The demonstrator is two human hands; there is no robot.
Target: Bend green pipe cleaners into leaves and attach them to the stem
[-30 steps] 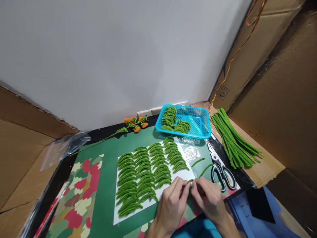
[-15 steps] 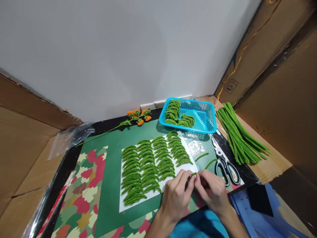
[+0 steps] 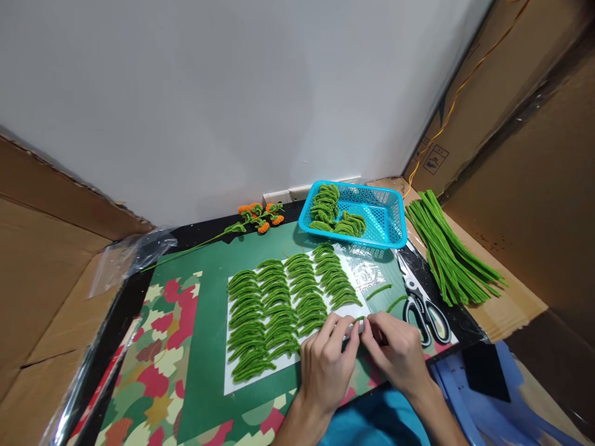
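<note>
Left hand (image 3: 328,356) and right hand (image 3: 400,350) pinch 1 short green piece (image 3: 359,319) between them.
We find it just beside the white sheet (image 3: 232,384), apparently gripped both sides for control. Curved pieces (image 3: 277,297) lie in 4 columns, presumably for easy counting. A pale wall (image 3: 186,93) and cardboard (image 3: 515,179) enclose the green worktop (image 3: 207,347).

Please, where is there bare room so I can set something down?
Bare: green mat between patterned area and white sheet; also the right part of the blue basket. Crowded: beside the right hand, with loose green stems and scissors.
</note>
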